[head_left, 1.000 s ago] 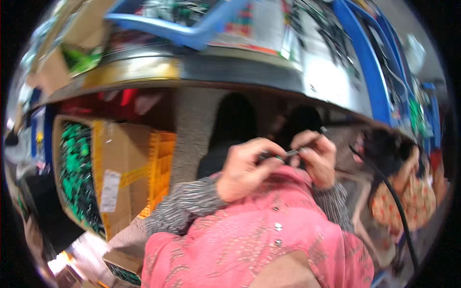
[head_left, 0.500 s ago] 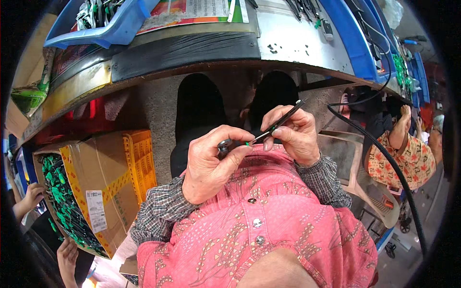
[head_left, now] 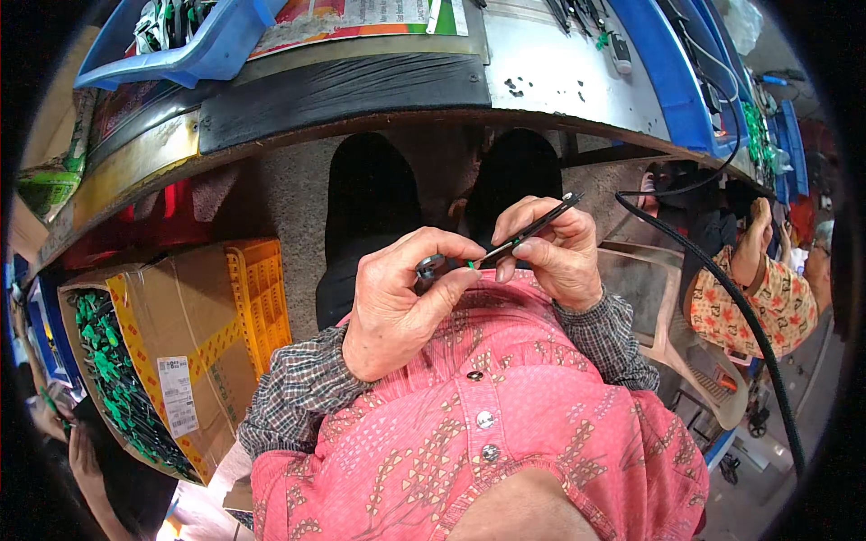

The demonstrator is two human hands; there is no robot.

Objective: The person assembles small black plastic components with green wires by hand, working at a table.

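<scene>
Beyond both hands, the table shows its near edge curving across the view; we note that the work is held off it, on our side of that edge, around mid-length. Under the table's near left corner sits a cardboard box of green-and-black pieces. Near the same corner, on top, we log a blue tray.

Right hand: grip clamped on the slim dark strip, its far end tilted up toward the right. Left hand: grip closed around a dark round-ended piece, thumb and forefinger drawn together at the strip's lower end. Whether strip and piece are joined, we cannot tell.

Smallest item: a green bit at the left fingertips. Judgement: we would let the right grip act as the clamp, pinching close to the lower end so the strip does not flex, and have the left make only small motions, in line with the strip. Sideways force might bend it or slip the green bit loose.
</scene>
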